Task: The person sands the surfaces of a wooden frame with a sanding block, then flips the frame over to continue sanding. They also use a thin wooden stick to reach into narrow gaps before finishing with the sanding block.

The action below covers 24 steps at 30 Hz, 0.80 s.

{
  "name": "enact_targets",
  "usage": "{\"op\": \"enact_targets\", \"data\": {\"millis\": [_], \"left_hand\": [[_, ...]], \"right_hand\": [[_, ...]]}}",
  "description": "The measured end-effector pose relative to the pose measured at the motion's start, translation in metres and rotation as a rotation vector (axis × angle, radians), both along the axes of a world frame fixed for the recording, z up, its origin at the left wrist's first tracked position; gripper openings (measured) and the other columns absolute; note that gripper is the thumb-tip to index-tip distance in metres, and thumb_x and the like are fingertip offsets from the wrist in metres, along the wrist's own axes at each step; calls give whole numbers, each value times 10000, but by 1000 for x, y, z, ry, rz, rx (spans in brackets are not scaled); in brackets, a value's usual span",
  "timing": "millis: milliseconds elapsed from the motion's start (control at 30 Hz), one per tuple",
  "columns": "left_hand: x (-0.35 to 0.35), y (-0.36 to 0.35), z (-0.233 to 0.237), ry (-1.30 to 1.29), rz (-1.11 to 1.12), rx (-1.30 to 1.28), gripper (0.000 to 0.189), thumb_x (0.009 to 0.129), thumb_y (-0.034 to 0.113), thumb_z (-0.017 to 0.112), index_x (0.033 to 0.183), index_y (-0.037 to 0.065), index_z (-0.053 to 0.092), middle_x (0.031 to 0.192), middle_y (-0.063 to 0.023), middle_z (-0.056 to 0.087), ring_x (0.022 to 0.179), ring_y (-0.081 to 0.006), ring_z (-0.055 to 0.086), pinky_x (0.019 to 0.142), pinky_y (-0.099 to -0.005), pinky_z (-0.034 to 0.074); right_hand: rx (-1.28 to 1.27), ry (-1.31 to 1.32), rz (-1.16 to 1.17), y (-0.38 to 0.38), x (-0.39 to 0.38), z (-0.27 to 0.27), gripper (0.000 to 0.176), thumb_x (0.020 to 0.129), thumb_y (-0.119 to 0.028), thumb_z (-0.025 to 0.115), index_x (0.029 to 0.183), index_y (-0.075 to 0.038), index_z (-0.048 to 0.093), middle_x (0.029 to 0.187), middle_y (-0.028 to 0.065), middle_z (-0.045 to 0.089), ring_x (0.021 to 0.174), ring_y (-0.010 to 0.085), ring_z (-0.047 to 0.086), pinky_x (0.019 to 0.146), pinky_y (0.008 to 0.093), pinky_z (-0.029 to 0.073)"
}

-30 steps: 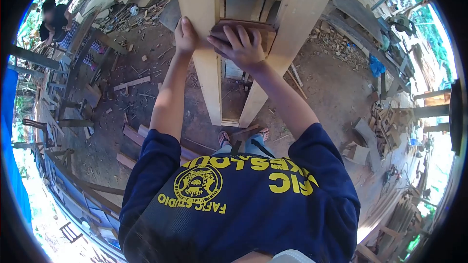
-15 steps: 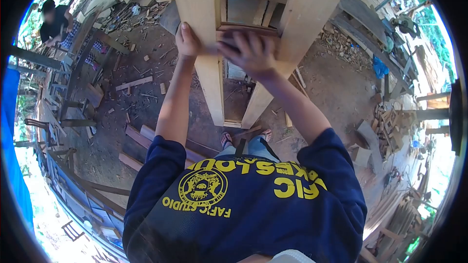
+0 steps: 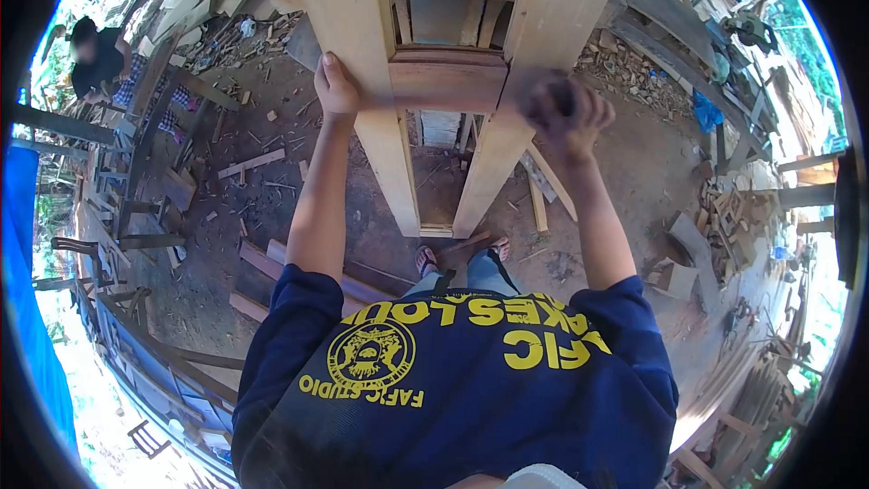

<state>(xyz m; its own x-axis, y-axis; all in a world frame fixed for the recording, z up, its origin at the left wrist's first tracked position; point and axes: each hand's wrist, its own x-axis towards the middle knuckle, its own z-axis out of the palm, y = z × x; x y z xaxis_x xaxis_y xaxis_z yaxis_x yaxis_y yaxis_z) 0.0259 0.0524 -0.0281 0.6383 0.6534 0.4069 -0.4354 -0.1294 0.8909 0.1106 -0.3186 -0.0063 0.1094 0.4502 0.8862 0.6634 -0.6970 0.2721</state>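
Observation:
A long pale wooden frame (image 3: 335, 0) stretches away from me, its two side boards joined by crosspieces. A reddish-brown crosspiece (image 3: 448, 81) lies between the boards in front of my hands. My left hand (image 3: 337, 89) holds the outer edge of the left board, thumb pointing up; some of its fingers are hidden. Over the outer edge of the right board, my right hand (image 3: 572, 113) is curled round a dark pad (image 3: 552, 100). Motion smears that hand, and the exact kind of pad cannot be made out.
Wood scraps (image 3: 249, 163) litter the dirt floor. Reddish planks (image 3: 262, 258) lie by my feet at the left. Offcuts (image 3: 724, 226) pile up at the right, near a blue plastic bag (image 3: 708, 111). Another person (image 3: 100, 59) is at the far left beside timber.
My right hand has swept right with the dark pad, from the reddish-brown crosspiece to the right board's outer edge. My left hand keeps its hold on the left board.

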Motion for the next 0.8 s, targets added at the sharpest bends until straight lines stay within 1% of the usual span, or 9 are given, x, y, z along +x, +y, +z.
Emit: {"op": "enact_targets", "data": {"millis": [100, 167, 200, 267, 300, 500, 633, 733, 800], "left_hand": [[2, -5, 1, -71, 57, -12, 551, 1039, 443, 379, 1153, -60, 573, 1072, -103, 644, 997, -176, 584, 904, -309, 448], [2, -3, 1, -64, 52, -18, 554, 1039, 447, 382, 1147, -59, 578, 1078, -102, 642, 1001, -176, 583, 907, -309, 445], [3, -3, 1, -70, 49, -14, 554, 1039, 447, 382, 1147, -59, 578, 1078, -102, 642, 1001, -176, 583, 907, -309, 445], [4, -5, 3, -70, 51, -66, 561, 1037, 454, 386, 1144, -62, 579, 1077, -102, 642, 997, -174, 582, 909, -310, 445], [5, -5, 4, -74, 51, -65, 561, 1037, 454, 386, 1144, -62, 579, 1077, -102, 642, 997, -174, 582, 909, -310, 445], [6, 1, -6, -43, 47, -10, 568, 1032, 460, 393, 1139, -65, 583, 1070, -94, 645, 985, -167, 579, 903, -310, 446], [4, -1, -1, -43, 92, 38, 567, 1033, 453, 390, 1147, -68, 583, 1058, -90, 644, 973, -162, 578, 880, -304, 450], [0, -6, 7, -29, 89, 33, 559, 1035, 442, 387, 1151, -67, 586, 1045, -85, 642, 963, -156, 576, 868, -298, 451], [-2, -8, 7, -43, 67, 10, 553, 1036, 435, 384, 1152, -66, 589, 1040, -81, 641, 962, -153, 574, 866, -296, 450]], "right_hand": [[158, 152, -87, -16, 6, -1, 565, 865, -449, 677, 1384, -275, 534, 1266, 97, 498, 1106, 238, 479, 959, 463, 352], [899, 720, 137, 1, 7, -7, 567, 963, -415, 594, 1460, -176, 463, 1255, 62, 516, 1012, 151, 528, 873, 348, 443], [903, 713, 139, 4, 2, -9, 567, 963, -415, 594, 1460, -176, 463, 1255, 62, 516, 1012, 151, 528, 873, 348, 443], [951, 1368, 154, 14, -20, 7, 532, 1031, -313, 492, 1513, -128, 366, 1197, 62, 563, 982, 115, 527, 828, 249, 464], [1040, 1052, 288, 25, -4, -31, 543, 1041, -306, 483, 1521, -102, 333, 1101, 51, 598, 908, 105, 531, 841, 254, 458], [1195, 1247, 446, 31, -31, 12, 550, 1044, -305, 485, 1521, -85, 322, 1115, 54, 601, 912, 105, 531, 846, 247, 451], [1180, 1145, 456, 33, -26, -11, 553, 1037, -289, 502, 1518, -77, 328, 1200, 86, 567, 1011, 137, 530, 914, 275, 434], [1008, 975, 215, 39, -36, -1, 673, 957, -287, 627, 1510, -56, 323, 1292, 176, 500, 1211, 282, 466, 1020, 380, 370], [588, 487, 29, 45, -35, 31, 785, 863, -358, 724, 1502, -91, 355, 1299, 183, 453, 1211, 360, 438, 1016, 485, 336]]}}
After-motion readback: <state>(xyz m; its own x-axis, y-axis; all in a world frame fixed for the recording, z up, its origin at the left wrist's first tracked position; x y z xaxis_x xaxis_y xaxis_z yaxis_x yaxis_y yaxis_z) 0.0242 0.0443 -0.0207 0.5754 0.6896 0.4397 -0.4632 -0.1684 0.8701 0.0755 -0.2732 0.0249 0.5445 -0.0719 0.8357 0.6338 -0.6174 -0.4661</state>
